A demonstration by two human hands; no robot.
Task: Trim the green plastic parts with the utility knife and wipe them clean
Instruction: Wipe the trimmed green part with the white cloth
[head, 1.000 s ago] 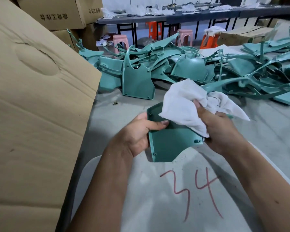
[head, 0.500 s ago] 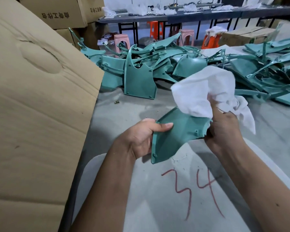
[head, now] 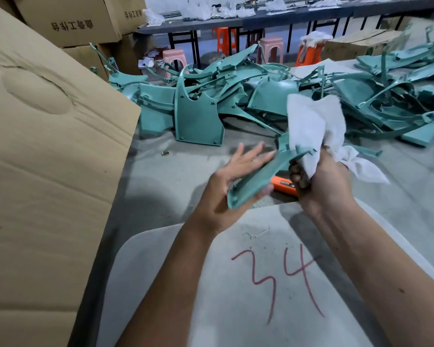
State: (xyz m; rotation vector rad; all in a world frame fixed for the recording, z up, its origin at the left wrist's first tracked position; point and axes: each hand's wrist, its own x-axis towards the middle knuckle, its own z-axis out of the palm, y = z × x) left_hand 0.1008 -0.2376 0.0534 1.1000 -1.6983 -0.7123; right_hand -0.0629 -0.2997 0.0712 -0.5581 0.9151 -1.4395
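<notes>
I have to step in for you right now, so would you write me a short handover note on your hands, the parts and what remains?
Left hand: open, fingers straight, palm against the green part being cleaned.
Right hand: grips the white cloth and the part's far end, above the table.
Utility knife: orange, lying on the table under the part, not in use.
Pile of green parts: heaped at the table's far side.
Done: wiping of this part is under way; whether it was trimmed cannot be told.
Left: finish wiping it, then trim and wipe the pile.
</notes>
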